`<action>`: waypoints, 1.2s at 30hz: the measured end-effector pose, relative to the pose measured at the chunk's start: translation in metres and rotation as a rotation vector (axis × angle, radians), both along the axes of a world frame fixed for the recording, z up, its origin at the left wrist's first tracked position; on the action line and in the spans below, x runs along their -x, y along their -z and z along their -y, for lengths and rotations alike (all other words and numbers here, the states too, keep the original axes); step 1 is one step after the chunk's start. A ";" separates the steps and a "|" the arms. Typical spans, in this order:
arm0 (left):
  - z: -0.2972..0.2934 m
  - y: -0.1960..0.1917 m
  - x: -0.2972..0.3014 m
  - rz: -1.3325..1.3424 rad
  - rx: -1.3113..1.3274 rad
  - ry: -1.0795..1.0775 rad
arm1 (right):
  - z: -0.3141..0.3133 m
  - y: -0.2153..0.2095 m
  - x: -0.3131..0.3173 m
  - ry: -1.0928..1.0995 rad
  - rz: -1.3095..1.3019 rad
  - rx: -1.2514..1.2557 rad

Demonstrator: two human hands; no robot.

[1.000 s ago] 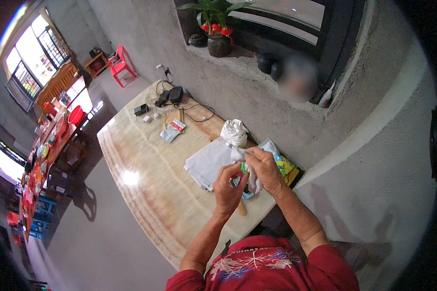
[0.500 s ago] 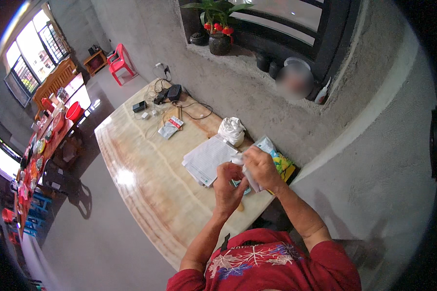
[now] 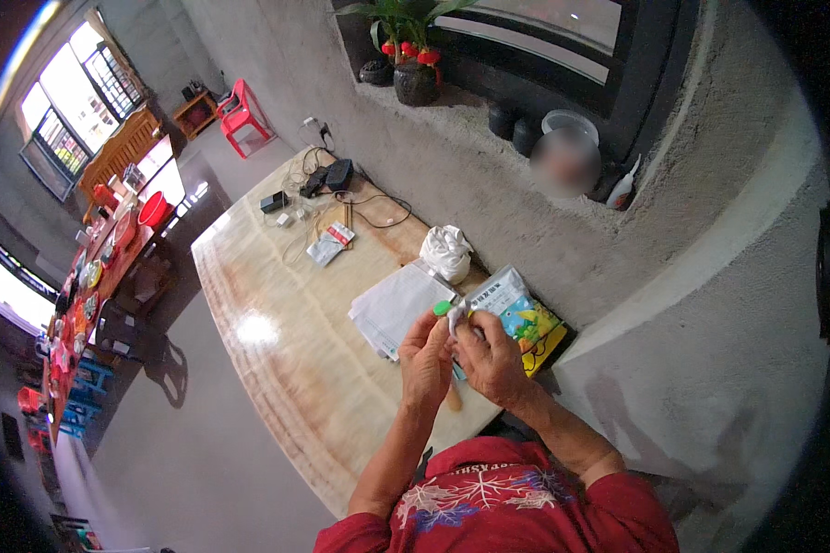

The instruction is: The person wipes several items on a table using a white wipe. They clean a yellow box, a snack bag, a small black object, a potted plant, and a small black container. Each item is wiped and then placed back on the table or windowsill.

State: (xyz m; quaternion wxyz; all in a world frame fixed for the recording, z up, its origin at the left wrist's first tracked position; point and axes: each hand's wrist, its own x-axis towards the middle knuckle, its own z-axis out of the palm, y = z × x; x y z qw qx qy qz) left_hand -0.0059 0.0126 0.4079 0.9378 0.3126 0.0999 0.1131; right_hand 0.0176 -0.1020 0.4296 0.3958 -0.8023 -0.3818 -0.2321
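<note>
Long stone table point(image 3: 277, 369), pale and polished, with its far long edge against a rough grey wall. At the far end: a black box point(image 3: 338, 173) with tangled cables point(image 3: 378, 210), a small dark adapter point(image 3: 273, 201), and a flat red-and-white packet point(image 3: 330, 243) nearer the middle. Along the wall-side edge, near the person: a knotted white plastic bag point(image 3: 446, 251), a stack of white paper point(image 3: 397, 307), and a printed pouch point(image 3: 518, 318) in blue, green and yellow lying at the near corner. Nothing lies between the hands and the paper; the stack sits directly beyond the fingers.

Both forearms come up from the lower edge, elbows bent, red sleeves at the bottom. The left hand point(image 3: 426, 354) and right hand point(image 3: 491, 359) meet above the near end of the table, fingers pointing away from the body, knuckles close together.

Held between the fingertips: a small green piece point(image 3: 444, 307) pinched by the left hand, and a small white piece point(image 3: 458, 313) just beside it at the right hand's fingertips. Both hands are closed in a pinch, remaining fingers curled. Whether the two pieces are joined cannot be made out.
</note>
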 end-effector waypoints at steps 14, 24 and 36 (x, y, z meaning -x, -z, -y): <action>-0.002 -0.004 0.016 -0.029 -0.327 -0.038 | -0.023 -0.010 -0.035 -0.166 -0.831 -0.394; -0.017 0.002 0.022 0.047 0.034 -0.052 | -0.012 0.019 -0.004 -0.149 -0.200 -0.212; -0.003 -0.011 0.033 0.115 -0.559 0.019 | 0.012 -0.013 -0.006 -0.301 -0.335 -0.159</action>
